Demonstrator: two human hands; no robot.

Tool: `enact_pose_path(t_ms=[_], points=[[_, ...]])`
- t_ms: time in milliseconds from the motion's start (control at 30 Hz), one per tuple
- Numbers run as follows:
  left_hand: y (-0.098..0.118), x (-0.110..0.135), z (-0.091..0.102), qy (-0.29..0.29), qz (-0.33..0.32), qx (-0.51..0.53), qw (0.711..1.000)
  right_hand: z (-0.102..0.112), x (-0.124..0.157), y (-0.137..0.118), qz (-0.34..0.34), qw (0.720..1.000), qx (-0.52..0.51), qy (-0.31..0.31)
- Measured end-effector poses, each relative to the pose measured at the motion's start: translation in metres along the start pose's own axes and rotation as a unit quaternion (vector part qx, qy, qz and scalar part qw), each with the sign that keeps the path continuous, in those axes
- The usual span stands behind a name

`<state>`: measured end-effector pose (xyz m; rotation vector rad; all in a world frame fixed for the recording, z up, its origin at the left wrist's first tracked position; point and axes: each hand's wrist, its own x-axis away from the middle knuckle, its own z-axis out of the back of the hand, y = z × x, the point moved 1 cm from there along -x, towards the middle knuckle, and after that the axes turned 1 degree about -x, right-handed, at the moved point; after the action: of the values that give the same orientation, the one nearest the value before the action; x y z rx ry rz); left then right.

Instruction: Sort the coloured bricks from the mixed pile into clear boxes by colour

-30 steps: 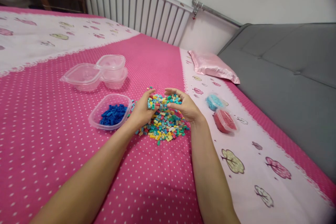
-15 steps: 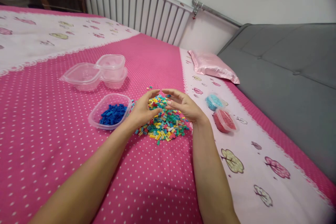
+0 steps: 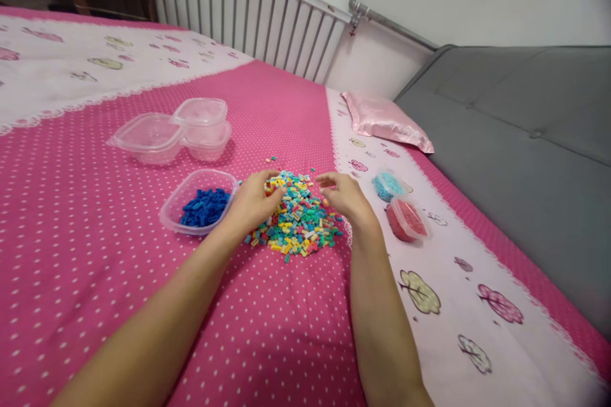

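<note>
Wider apart than half a second ago, when their fingertips nearly meet over the bricks, the bare left hand [image 3: 252,202] and bare right hand [image 3: 344,194] now flank a loose heap of tiny, hard-edged plastic bricks in yellow, green, teal, red and cream [image 3: 303,222]. It lies on the pink, white-dotted cloth bedspread [image 3: 267,331], between the forearms.

Just left of the left hand, a rounded-square translucent plastic tub [image 3: 172,206] holds dark blue bricks [image 3: 205,206]. Beyond it sit smooth, see-through plastic containers [image 3: 153,133], part of them stacked. To the right are a small clear tub of light blue pieces [image 3: 389,186] and another of red pieces [image 3: 405,219].

Both forearms reach forward, palms turned inward. The left hand is gently curved, thumb parted from the fingers; whether it touches bricks is unclear. The right hand's fingers bend loosely, thumb apart, its grasp empty.
</note>
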<state>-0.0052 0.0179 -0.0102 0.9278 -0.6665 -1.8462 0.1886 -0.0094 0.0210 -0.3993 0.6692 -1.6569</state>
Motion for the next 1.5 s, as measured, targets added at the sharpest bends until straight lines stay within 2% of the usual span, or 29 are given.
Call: enact_pose_path(t_ms=[100, 233, 500, 600, 700, 800, 900, 967, 1033, 1133, 1200, 1267, 1333, 1367, 1500], points=[[0.004, 0.003, 0.000, -0.044, -0.014, -0.111, 0.993, -0.002, 0.000, 0.005, -0.035, 0.995, 0.088, -0.019], [0.009, 0.006, -0.002, -0.081, -0.038, -0.156, 0.984, -0.003, 0.001, 0.003, -0.056, 0.991, 0.119, -0.033], [0.012, 0.010, -0.009, -0.071, -0.069, -0.186, 0.978, -0.018, 0.000, -0.004, -0.041, 0.988, 0.144, -0.046], [0.021, 0.013, -0.011, -0.061, -0.082, -0.198, 0.975, -0.025, 0.000, -0.005, -0.044, 0.985, 0.158, -0.050], [0.036, 0.022, -0.014, -0.040, -0.106, -0.204, 0.972, -0.024, 0.005, -0.009, -0.056, 0.985, 0.159, -0.025], [0.048, 0.044, -0.016, 0.013, -0.155, -0.195, 0.968, -0.016, 0.020, -0.013, -0.037, 0.987, 0.149, 0.037], [0.051, 0.083, -0.008, 0.071, -0.234, -0.179, 0.953, -0.011, 0.049, -0.005, 0.008, 0.981, 0.142, 0.131], [0.045, 0.114, 0.009, 0.071, -0.268, -0.192, 0.941, -0.011, 0.078, 0.011, 0.028, 0.977, 0.140, 0.161], [0.034, 0.141, 0.036, 0.065, -0.280, -0.224, 0.931, -0.012, 0.113, 0.034, 0.016, 0.972, 0.157, 0.175], [0.010, 0.169, 0.089, 0.071, -0.232, -0.296, 0.924, -0.015, 0.172, 0.071, -0.034, 0.961, 0.213, 0.172], [-0.010, 0.179, 0.122, 0.095, -0.128, -0.357, 0.920, -0.016, 0.204, 0.086, -0.041, 0.952, 0.260, 0.160], [-0.032, 0.185, 0.146, 0.098, -0.016, -0.410, 0.907, -0.015, 0.224, 0.092, -0.053, 0.947, 0.278, 0.149], [-0.050, 0.191, 0.156, 0.055, 0.061, -0.450, 0.889, -0.014, 0.233, 0.091, -0.077, 0.945, 0.280, 0.154], [-0.056, 0.194, 0.157, 0.034, 0.072, -0.463, 0.883, -0.013, 0.234, 0.088, -0.087, 0.943, 0.277, 0.159], [-0.061, 0.201, 0.151, 0.034, 0.086, -0.480, 0.872, -0.011, 0.232, 0.080, -0.105, 0.946, 0.256, 0.169]])
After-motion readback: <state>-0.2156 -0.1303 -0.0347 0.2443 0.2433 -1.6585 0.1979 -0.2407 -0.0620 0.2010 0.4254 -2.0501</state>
